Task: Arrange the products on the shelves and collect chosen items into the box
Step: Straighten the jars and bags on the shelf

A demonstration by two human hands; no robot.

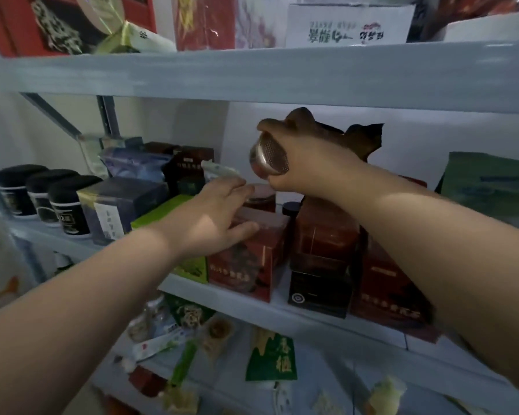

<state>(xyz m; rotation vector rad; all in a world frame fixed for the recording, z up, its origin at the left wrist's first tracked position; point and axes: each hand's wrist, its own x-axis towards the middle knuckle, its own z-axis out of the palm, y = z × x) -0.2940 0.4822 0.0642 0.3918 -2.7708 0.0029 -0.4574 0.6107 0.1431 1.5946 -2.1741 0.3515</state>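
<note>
On the middle shelf [246, 298], far left, three black jars [42, 199] stand in a row, then a dark blue box [123, 205] and a green box [162, 214]. My left hand [213, 217] reaches over the green box, fingers straight and loosely spread, thumb lying on a red box [252, 259], fingertips near a red-lidded jar [259, 197] behind it. Just above that jar my right hand [303, 166] grips a round metal tin [268, 158], tilted, fingers curled round it. Further right stand a tall red box [324, 235], a black box [318, 290] and a green bag [489, 187].
</note>
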